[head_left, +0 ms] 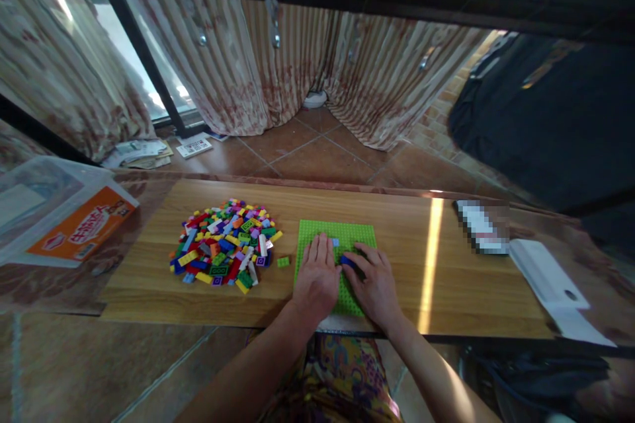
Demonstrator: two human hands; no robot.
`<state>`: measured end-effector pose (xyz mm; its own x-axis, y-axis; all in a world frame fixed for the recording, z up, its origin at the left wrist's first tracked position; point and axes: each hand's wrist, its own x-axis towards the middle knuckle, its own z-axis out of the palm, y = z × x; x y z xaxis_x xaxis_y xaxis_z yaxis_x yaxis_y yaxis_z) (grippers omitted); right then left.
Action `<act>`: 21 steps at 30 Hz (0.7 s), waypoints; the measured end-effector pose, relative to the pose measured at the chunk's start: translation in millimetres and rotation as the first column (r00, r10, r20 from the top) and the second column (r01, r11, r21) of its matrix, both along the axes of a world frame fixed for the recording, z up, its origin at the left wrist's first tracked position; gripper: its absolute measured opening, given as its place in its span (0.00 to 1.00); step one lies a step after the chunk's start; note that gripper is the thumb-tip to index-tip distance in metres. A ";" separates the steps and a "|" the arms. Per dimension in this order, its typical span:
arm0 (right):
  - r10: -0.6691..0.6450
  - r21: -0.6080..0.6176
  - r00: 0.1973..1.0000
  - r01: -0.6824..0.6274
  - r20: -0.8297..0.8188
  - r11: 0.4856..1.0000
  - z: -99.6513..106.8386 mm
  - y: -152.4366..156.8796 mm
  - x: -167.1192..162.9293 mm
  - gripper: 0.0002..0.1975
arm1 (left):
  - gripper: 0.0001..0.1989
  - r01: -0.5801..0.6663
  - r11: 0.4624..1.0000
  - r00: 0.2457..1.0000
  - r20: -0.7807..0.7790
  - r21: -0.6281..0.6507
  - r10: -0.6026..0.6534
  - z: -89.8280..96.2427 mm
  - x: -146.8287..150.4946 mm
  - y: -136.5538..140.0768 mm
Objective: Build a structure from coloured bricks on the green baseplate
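A lime-green baseplate [350, 230] lies on the wooden board in front of me. My left hand [315, 275] rests flat on its left part, fingers stretched out and pointing away. Over the right part, my right hand [372, 281] has its fingers bent, with a dark blue brick [347, 261] at the thumb and fingertips. Part of that brick is hidden by the fingers. Just beyond my left fingertips a small light blue brick [336, 242] sits on the plate. One green brick [283, 262] lies alone to the left of the plate.
A heap of mixed bricks [225, 244] covers the left of the wooden board [401, 231]. Farther left stands a clear plastic box [64, 178] with an orange label. On the right lie a phone-like object [481, 228] and a white tray-shaped piece [548, 274].
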<state>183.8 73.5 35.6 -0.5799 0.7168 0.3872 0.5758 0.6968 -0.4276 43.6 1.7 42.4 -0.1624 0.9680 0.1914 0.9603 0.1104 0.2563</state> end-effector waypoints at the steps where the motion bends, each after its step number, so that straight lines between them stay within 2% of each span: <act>1: -0.008 0.001 1.000 0.008 -0.001 1.000 -0.3 0.1 -0.1 0.13 | 0.26 0.010 1.000 1.000 0.003 -0.013 -0.010 0.3 -0.7 1.6; 5: -0.016 0.013 1.000 0.017 -0.012 1.000 -2.5 0.7 -0.5 0.13 | 0.26 0.035 0.999 0.999 0.014 -0.027 -0.035 1.9 -4.8 4.6; 12: -0.004 0.033 1.000 0.004 -0.016 0.999 -3.8 1.8 -1.0 0.13 | 0.25 0.060 0.994 0.995 0.077 0.087 -0.066 -0.8 -10.2 -1.2; 15: -0.009 0.028 0.999 0.010 -0.036 1.000 -3.9 1.7 -1.3 0.13 | 0.26 0.022 0.990 0.989 0.145 0.139 -0.043 -3.0 -11.2 -3.8; 21: -0.063 -0.007 0.991 0.063 -0.120 0.998 -6.5 1.6 -1.0 0.13 | 0.30 -0.128 0.956 0.949 0.312 0.263 0.041 -6.1 -18.3 -7.1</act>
